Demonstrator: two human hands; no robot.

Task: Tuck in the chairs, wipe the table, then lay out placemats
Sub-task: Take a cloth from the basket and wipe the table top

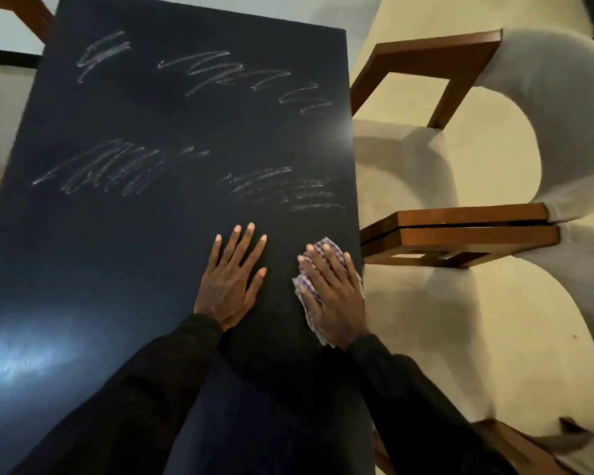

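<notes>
In the head view, the person was on the wiping step. The right hand point(333, 296) lay flat on a checked cloth point(305, 289) close to the right edge of the dark table point(151, 252), towards the near end. Its fingers were straight and a little apart. They pressed the cloth down and did not pinch it. The left hand point(230, 282) lay flat on the bare table just beside it, with its fingers spread wide and holding nothing.

To wipe well, I think the right hand should keep the cloth flat under the whole palm. It should push in long, slow lines from edge to edge, each line lapping over the last. The white chalk marks point(110, 169) all lay farther up, from the middle to the far end, so the cloth would have to reach a long way out. The left hand could bear down on the table to help the person lean. A dusty cloth may only smear, so turning it to a clean side might help.

There was one table, one cloth and two hands. I counted four patches of chalk marks, two near the far end and two across the middle. Two chairs point(546, 114) with grey backs and brown wooden arms stood close along the right edge. Bits of brown wood point(31, 15) showed by the far left corner and the near right corner too. They may be more chairs, but I cannot tell. No placemats showed.
</notes>
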